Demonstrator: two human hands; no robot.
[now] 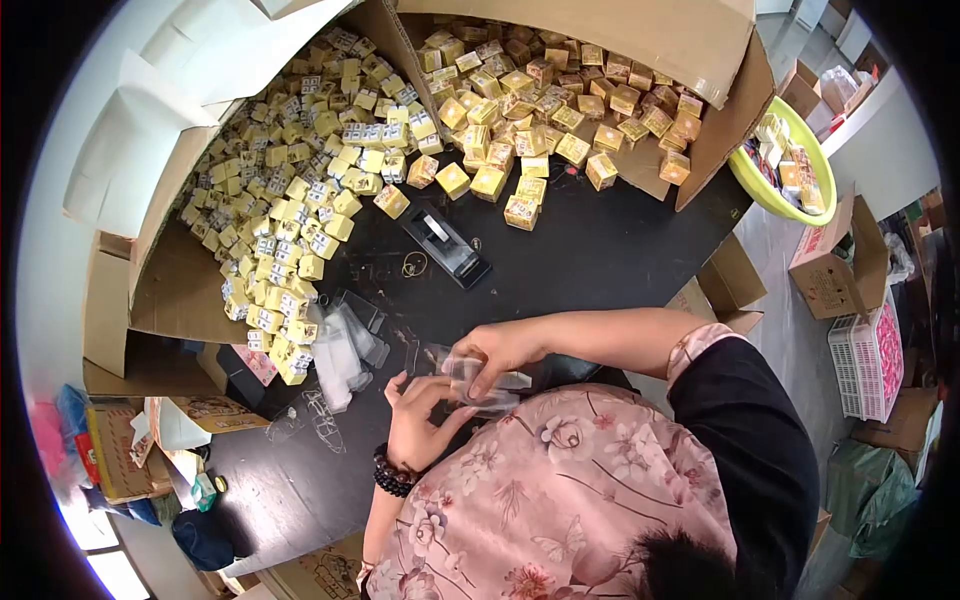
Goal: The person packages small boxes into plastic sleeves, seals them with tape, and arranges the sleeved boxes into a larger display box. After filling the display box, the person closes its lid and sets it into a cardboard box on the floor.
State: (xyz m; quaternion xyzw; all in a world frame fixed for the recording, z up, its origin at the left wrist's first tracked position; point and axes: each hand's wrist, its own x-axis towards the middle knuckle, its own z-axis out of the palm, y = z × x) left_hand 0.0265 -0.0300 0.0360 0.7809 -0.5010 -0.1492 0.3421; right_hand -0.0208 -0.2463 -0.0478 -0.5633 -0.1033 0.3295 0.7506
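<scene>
Close to my body, at the near edge of the black table [580, 240], my left hand [420, 415] and my right hand [495, 355] meet around a clear plastic piece [490, 398]. My fingers on both sides are bent onto it; its exact shape is hard to make out. A dark bead bracelet circles my left wrist. Left of my hands lies a stack of clear plastic pieces [340, 350]. Beyond my hands, a black tape dispenser [445, 248] rests on the table. Yellow-and-white small boxes [290, 250] spread at the left, and yellow-orange small boxes [520, 130] at the back.
Open cardboard cartons [190, 270] border the small boxes. A yellow-green basket [785, 165] with small packs stands at the right. Farther right are a cardboard box [845, 260] and a white crate [868, 360]. Thin plastic scraps [322, 422] and a rubber band [414, 264] lie on the table.
</scene>
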